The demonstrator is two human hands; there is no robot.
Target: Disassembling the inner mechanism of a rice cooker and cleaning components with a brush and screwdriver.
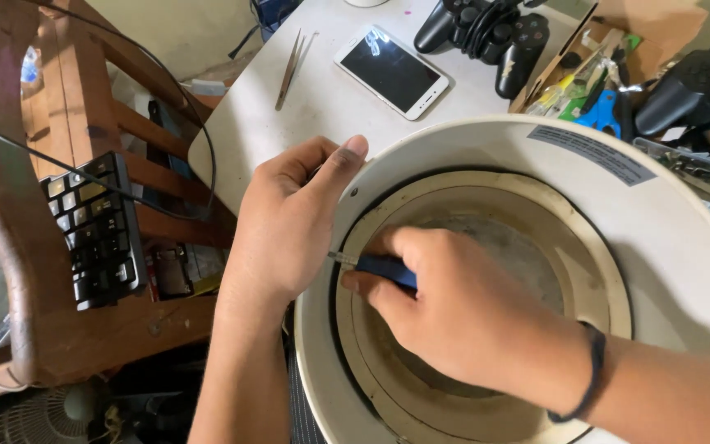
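**Two hands at the inner rim of a round white housing**

The right hand (462,308) is inside the big round white housing (675,247), with a dark band at its wrist; its fingers are closed around the blue handle of a small screwdriver (375,265), and the thin metal tip points to the left, to the inner wall of the housing; the tip meets the wall just beside the left hand. The left hand (285,222) grips the near-left edge of the housing from outside; the fingers are curled and the thumb lies flat over the rim. Inside the housing there are cream rings (601,271), one within the other, around a grey middle part.

To the left stands a wooden chair (10,214) with a black keyboard (96,230) on it. Farther away, on the pale table (248,123), lie metal tweezers (291,67) and a white phone (390,71) with dark screen; behind them rests a black game controller (486,37), and at the right a cardboard box (618,41) with small tools
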